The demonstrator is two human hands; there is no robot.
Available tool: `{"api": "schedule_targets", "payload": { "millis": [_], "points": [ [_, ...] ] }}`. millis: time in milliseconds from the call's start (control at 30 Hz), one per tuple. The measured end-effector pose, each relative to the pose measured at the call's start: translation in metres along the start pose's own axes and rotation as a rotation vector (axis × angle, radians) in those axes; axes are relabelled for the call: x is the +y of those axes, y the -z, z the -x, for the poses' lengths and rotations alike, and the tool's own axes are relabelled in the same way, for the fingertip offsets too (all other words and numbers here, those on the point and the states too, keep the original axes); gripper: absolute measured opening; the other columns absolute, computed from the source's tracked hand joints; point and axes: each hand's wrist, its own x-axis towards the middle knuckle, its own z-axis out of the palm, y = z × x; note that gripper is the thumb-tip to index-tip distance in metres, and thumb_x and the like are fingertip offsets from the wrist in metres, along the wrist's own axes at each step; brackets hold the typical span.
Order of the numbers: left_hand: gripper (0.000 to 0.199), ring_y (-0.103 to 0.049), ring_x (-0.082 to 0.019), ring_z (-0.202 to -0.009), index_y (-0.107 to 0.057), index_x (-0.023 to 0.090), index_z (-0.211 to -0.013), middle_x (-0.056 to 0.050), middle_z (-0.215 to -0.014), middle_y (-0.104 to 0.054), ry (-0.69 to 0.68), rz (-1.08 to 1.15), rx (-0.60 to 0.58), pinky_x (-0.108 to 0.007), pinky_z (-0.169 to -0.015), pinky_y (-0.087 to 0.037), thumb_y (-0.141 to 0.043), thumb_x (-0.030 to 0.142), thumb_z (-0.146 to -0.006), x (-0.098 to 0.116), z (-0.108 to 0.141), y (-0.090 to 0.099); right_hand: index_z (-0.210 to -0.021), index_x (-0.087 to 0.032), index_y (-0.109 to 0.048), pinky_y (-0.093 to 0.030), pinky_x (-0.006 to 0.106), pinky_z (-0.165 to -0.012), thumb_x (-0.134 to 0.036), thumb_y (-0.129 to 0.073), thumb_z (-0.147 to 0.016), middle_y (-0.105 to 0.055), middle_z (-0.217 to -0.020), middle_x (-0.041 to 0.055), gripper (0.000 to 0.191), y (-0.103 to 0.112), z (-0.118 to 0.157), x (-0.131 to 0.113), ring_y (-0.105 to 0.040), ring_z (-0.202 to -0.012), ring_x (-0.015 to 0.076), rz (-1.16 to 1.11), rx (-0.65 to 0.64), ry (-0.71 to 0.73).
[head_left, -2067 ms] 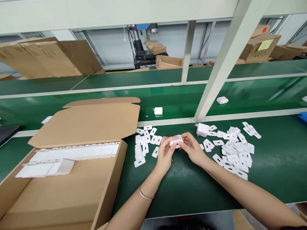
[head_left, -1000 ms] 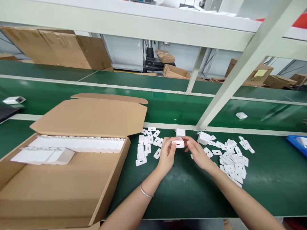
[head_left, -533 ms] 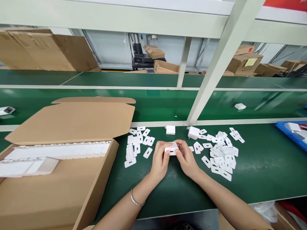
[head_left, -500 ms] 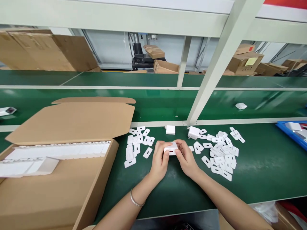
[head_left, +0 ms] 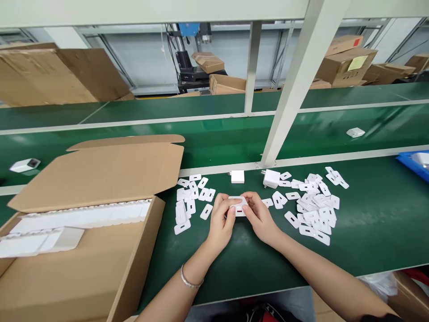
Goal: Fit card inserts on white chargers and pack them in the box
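Note:
Between my two hands is a white charger (head_left: 238,206) with a dark red port slot facing me. My left hand (head_left: 221,218) grips its left side, thumb on the front face and index finger across the top. On the right side, my right hand (head_left: 261,219) presses it with thumb and fingers. Beyond my hands, two more white chargers lie on the green table: one charger (head_left: 237,177) straight ahead, another charger (head_left: 271,178) to its right with prongs showing. Slotted white plates (head_left: 317,210) are heaped at the right, and a smaller group of plates (head_left: 191,197) lies at the left.
An open cardboard box (head_left: 134,264) with rows of white pieces stands at left, its flap raised. A slanted metal post (head_left: 291,98) rises behind the table. Chargers (head_left: 355,132) lie on the green belt (head_left: 221,143). A blue tray (head_left: 410,167) sits at far right.
The view has tilted and shifted slightly. The charger's slotted face is turned more upward, and my left index finger now lies across its top. The chargers on the belt have moved right.

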Motion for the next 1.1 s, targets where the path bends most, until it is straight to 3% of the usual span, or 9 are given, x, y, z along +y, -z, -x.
{"api": "schedule_targets", "payload": {
  "millis": [133,267,367,600,733,1000,1100],
  "points": [
    [0.034,-0.058,-0.021,-0.095,-0.073,0.026,-0.115,-0.006,-0.098,-0.055,0.013,0.026,0.009,-0.033,-0.080,-0.052,-0.043,0.043,-0.111,0.0018,0.0011,0.0010,-0.118,-0.026,-0.053,-0.052,0.036,-0.081,-0.060,-0.052,-0.102,-0.062,-0.098,0.0046,0.038,-0.0012,0.0018,-0.0022,-0.063,-0.094,0.0212,0.018,0.015,0.000],
    [0.037,-0.059,-0.021,-0.095,-0.072,0.026,-0.113,-0.007,-0.102,-0.058,0.113,0.087,0.000,-0.035,-0.085,-0.052,-0.041,0.047,-0.111,0.0016,0.0020,-0.0024,-0.115,-0.025,-0.053,-0.051,0.035,-0.080,-0.062,-0.048,-0.103,-0.061,-0.096,0.0040,0.040,-0.0014,0.0012,-0.0017,-0.060,-0.088,0.0197,0.013,0.031,-0.014],
    [0.040,-0.061,-0.021,-0.092,-0.070,0.026,-0.116,-0.007,-0.105,-0.059,0.191,0.143,-0.018,-0.033,-0.079,-0.052,-0.037,0.048,-0.111,-0.0018,0.0017,-0.0030,-0.119,-0.024,-0.052,-0.053,0.035,-0.080,-0.059,-0.054,-0.102,-0.061,-0.097,0.0038,0.039,-0.0006,0.0001,-0.0009,-0.060,-0.087,0.0189,0.005,-0.013,-0.021],
    [0.039,-0.061,-0.023,-0.098,-0.068,0.026,-0.124,-0.008,-0.106,-0.060,0.030,0.012,-0.055,-0.037,-0.088,-0.052,-0.038,0.046,-0.111,-0.0041,-0.0017,0.0049,-0.122,-0.025,-0.052,-0.052,0.035,-0.079,-0.053,-0.062,-0.099,-0.059,-0.099,0.0039,0.037,0.0041,0.0007,-0.0071,-0.056,-0.086,0.0184,0.037,-0.032,0.019],
    [0.038,-0.058,-0.022,-0.099,-0.069,0.026,-0.123,-0.008,-0.105,-0.057,-0.016,-0.031,-0.028,-0.036,-0.085,-0.052,-0.039,0.046,-0.111,-0.0009,-0.0025,0.0065,-0.129,-0.027,-0.050,-0.054,0.039,-0.090,-0.058,-0.059,-0.100,-0.061,-0.110,0.0065,0.043,0.0038,-0.0008,-0.0091,-0.061,-0.099,0.0214,-0.012,-0.043,0.047],
    [0.036,-0.056,-0.022,-0.099,-0.070,0.026,-0.120,-0.007,-0.103,-0.053,-0.030,-0.011,0.001,-0.036,-0.084,-0.052,-0.044,0.049,-0.109,0.0039,0.0030,0.0003,-0.123,-0.027,-0.055,-0.053,0.038,-0.083,-0.064,-0.056,-0.100,-0.061,-0.104,0.0060,0.044,0.0030,0.0008,-0.0025,-0.060,-0.094,0.0218,-0.015,0.013,0.059],
    [0.048,-0.059,-0.024,-0.101,-0.070,0.027,-0.121,-0.008,-0.107,-0.057,0.102,0.113,-0.005,-0.038,-0.089,-0.053,-0.037,0.059,-0.108,0.0021,0.0009,0.0000,-0.125,-0.027,-0.054,-0.054,0.040,-0.086,-0.063,-0.057,-0.100,-0.062,-0.107,0.0070,0.044,0.0014,0.0007,-0.0019,-0.062,-0.098,0.0231,-0.017,0.025,0.064]
  ]
}}
